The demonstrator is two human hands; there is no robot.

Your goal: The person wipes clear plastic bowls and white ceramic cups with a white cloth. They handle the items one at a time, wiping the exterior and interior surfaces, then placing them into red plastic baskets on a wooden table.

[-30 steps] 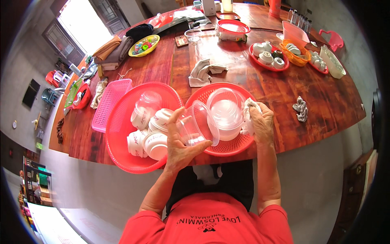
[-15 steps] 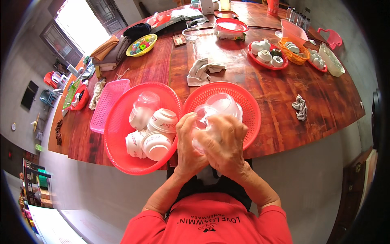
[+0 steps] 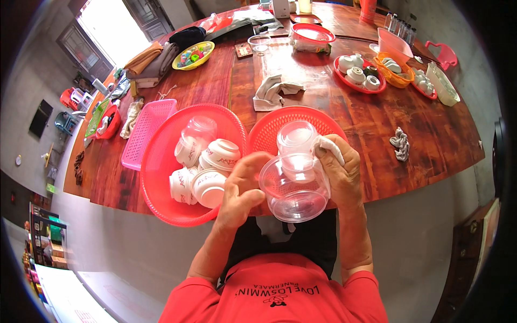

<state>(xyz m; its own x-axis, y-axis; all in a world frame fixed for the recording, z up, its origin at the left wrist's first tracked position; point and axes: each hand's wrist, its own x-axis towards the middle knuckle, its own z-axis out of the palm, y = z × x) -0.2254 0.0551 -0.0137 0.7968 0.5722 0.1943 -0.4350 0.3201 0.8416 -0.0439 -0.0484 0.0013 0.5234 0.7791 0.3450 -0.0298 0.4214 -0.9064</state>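
A clear round plastic bowl is tilted above the near edge of the right red basket. My right hand grips its right side, with a white cloth between thumb and fingers. At the bowl's left, my left hand is open, fingers curved and thumb apart; whether a fingertip touches the rim I cannot tell. Behind the held bowl, another clear plastic bowl lies upside down in the basket. The left red basket contains several white patterned bowls and a clear plastic bowl.
A pink basket stands at the left of the red ones. Beyond lie a grey-white cloth, a yellow basket and a red tray with white teaware. A crumpled rag lies on the table at right.
My hands were close together around a clear bowl and have moved apart. The bowl now shows plainly in my right hand with the cloth, and my left hand has opened beside it.
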